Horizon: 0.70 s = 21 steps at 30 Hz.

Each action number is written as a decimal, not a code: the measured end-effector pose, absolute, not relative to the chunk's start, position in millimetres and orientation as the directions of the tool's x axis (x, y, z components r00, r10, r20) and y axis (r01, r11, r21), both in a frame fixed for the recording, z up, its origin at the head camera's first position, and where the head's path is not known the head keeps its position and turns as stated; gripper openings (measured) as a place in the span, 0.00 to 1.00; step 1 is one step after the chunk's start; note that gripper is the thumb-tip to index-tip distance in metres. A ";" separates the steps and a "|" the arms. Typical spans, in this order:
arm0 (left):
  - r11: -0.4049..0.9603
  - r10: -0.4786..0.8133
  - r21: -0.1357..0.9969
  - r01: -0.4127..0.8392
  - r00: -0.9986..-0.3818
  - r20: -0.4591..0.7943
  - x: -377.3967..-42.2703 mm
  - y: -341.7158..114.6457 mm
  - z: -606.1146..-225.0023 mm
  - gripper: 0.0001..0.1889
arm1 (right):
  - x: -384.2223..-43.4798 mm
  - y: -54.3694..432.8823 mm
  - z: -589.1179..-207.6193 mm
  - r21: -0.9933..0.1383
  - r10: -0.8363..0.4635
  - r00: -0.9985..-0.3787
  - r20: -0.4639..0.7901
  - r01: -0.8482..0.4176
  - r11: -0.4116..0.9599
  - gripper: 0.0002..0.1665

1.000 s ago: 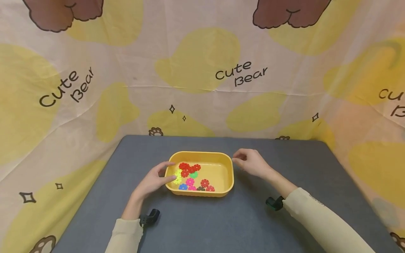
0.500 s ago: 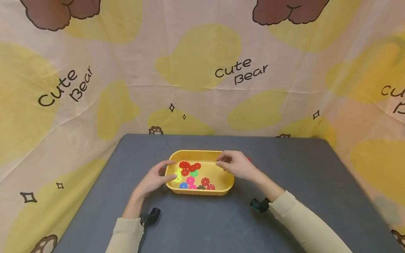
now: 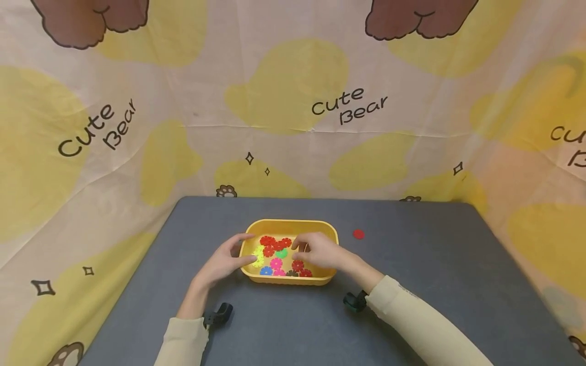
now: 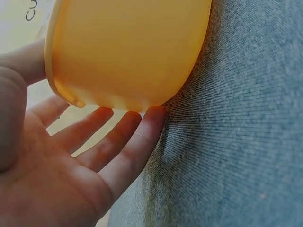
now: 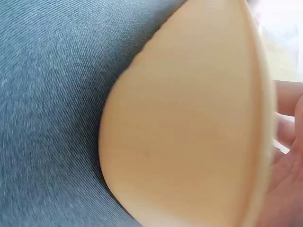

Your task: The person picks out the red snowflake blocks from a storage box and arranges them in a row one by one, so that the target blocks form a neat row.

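My left hand [image 3: 224, 260] grips the left end of a yellow plastic tub [image 3: 293, 221]; in the left wrist view the thumb goes over the rim and the fingertips press the outer wall [image 4: 128, 52]. Inside lie notched plastic discs: red ones [image 3: 267, 241], yellow ones [image 3: 258, 256], a green one [image 3: 281, 253], pink ones [image 3: 276, 264], a blue one [image 3: 266, 271] and a dark one [image 3: 291, 273]. Over the tub's right half hovers my right hand [image 3: 319, 250], thumb and index finger apart, nothing visible between them. A single red disc [image 3: 358, 234] lies outside, to the right.
The tub stands on a grey cloth-covered table [image 3: 293, 325]. Behind and on both sides hangs a printed bear-pattern curtain [image 3: 293, 101]. Dark wrist cameras [image 3: 218, 315] sit on both forearms.
My right hand has left the red disc on the table right of the tub and moved left, over the rim and into the space above the discs. My left hand stays put.
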<state>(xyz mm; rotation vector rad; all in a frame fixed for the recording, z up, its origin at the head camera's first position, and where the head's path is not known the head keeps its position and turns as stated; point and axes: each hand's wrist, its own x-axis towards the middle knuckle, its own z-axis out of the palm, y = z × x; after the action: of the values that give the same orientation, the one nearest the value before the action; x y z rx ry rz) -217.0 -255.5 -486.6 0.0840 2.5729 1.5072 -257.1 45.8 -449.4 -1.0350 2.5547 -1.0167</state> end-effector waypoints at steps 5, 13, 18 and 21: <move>0.485 0.127 0.874 -0.038 -0.985 -0.113 -216.6 -255.4 -486.3 0.35 | -260.4 40.2 -455.6 -0.665 -0.668 -0.744 -0.030 -0.484 0.569 0.14; 0.485 0.130 0.874 -0.039 -0.985 -0.116 -214.7 -256.7 -485.2 0.36 | -265.7 32.0 -468.4 -0.574 -0.665 -0.741 -0.096 -0.505 0.645 0.19; 0.487 0.126 0.872 -0.043 -0.985 -0.119 -214.1 -255.6 -484.9 0.35 | -266.8 28.1 -472.7 -0.524 -0.676 -0.728 -0.111 -0.535 0.662 0.20; 0.481 0.125 0.876 -0.045 -0.985 -0.119 -213.8 -255.1 -485.2 0.35 | -267.7 26.7 -473.9 -0.501 -0.678 -0.723 -0.131 -0.542 0.675 0.19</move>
<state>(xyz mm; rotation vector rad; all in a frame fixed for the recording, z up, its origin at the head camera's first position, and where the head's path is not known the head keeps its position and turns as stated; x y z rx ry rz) -213.8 -255.1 -485.2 0.0696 2.5565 1.5197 -267.7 26.7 -473.9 -0.9692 2.5836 -0.6297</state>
